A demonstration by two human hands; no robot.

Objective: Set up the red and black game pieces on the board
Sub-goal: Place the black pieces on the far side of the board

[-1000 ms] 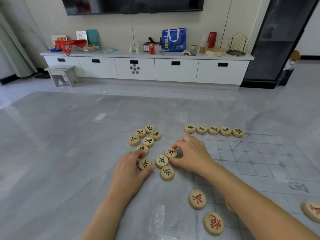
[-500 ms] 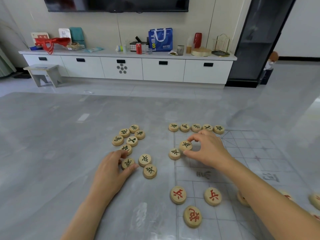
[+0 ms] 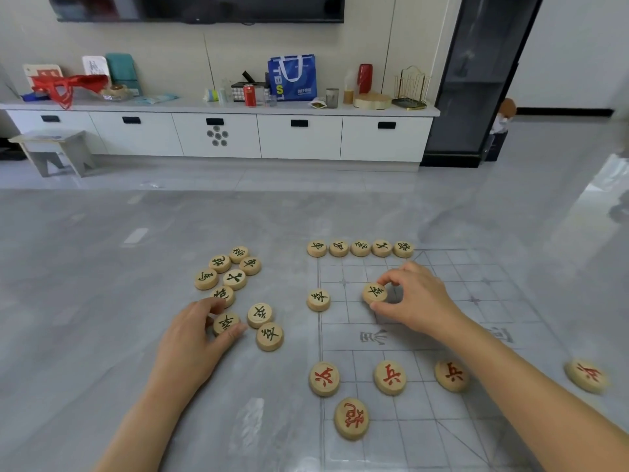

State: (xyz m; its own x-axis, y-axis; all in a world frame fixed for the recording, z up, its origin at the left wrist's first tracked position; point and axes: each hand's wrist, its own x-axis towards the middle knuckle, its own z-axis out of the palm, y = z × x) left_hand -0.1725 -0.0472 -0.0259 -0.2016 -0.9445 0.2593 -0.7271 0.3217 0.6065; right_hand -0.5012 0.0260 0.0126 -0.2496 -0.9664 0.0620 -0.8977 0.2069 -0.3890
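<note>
A clear gridded board point(image 3: 442, 338) lies on the grey table. My right hand point(image 3: 417, 301) pinches a black-marked wooden piece point(image 3: 374, 292) on the board's third far row. Another black piece point(image 3: 318, 299) sits to its left on the board edge. Several black pieces point(image 3: 360, 248) line the far row. My left hand point(image 3: 195, 338) pinches a black piece point(image 3: 225, 323) in the loose pile point(image 3: 235, 277) left of the board. Two more loose black pieces point(image 3: 269, 335) lie beside it. Red pieces point(image 3: 389, 377) stand in a near row, with one red piece point(image 3: 351, 418) below.
The grey table point(image 3: 102, 301) stretches left and far. One red piece point(image 3: 586, 375) sits at the board's right edge. Beyond the table stand a white sideboard point(image 3: 218, 134) with bags and cans, a small stool point(image 3: 54, 149) and a dark cabinet point(image 3: 476, 80).
My right hand carried a black piece from the pile onto the board and slid it rightwards along the row; another black piece stayed at the board's left edge. My left hand kept its piece.
</note>
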